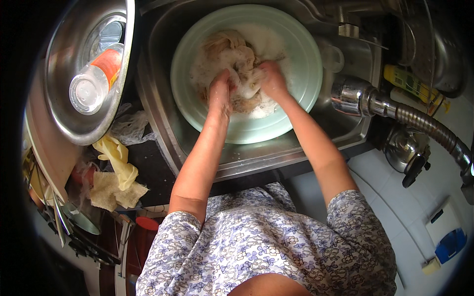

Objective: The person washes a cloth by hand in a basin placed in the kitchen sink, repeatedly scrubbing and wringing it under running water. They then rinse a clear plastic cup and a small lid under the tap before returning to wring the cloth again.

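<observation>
A pale green plastic basin [305, 85] sits inside a stainless steel sink [244, 159]. In it, a beige, wet cloth [224, 40] lies bunched in soapy, brownish water covered with white suds [264, 39]. My left hand [221, 90] grips the near left side of the bunched cloth, its fingers partly hidden by foam. On the other side my right hand [273, 79] is closed on a twisted part of the same cloth, slightly blurred. Both hands are just at the water's surface, a short distance apart.
A steel bowl [55, 92] holding a clear plastic bottle with an orange label [97, 79] stands left. Below it lie a yellow rubber glove [118, 161], a tan rag [114, 192] and a plastic bag [129, 125]. At right, a flexible metal faucet hose [418, 114] reaches over the sink.
</observation>
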Demonstrator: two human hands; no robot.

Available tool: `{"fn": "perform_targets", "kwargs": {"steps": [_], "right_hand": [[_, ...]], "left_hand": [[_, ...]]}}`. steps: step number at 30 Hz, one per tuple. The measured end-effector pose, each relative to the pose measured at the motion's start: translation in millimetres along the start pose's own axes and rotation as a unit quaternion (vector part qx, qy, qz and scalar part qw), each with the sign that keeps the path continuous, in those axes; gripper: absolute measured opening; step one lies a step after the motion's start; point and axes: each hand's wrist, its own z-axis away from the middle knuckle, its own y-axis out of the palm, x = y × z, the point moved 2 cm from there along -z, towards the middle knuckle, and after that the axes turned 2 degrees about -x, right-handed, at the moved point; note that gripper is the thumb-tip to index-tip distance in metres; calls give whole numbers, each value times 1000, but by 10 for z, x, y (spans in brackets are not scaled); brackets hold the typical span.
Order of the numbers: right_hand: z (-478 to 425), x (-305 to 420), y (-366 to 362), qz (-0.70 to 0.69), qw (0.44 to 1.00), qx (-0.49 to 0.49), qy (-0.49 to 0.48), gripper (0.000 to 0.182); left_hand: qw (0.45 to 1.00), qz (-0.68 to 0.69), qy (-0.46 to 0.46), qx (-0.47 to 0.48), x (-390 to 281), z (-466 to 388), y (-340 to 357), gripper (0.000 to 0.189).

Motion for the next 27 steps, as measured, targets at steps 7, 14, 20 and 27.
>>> {"fn": "perform_targets", "kwargs": {"steps": [7,14,20,27], "right_hand": [[186,863,-556,-347,928,2,137,47],[365,1677,-1095,-192,979,41,-58,39],[-37,799,-427,-222,954,-136,146,41],[140,1354,-502,-178,973,-73,124,37]], "left_hand": [[979,149,-81,115,68,-121,137,33],[949,205,-68,229,-71,57,345,30],[978,198,-24,54,-92,432,607,24],[979,184,-49,67,-187,310,406,30]]}}
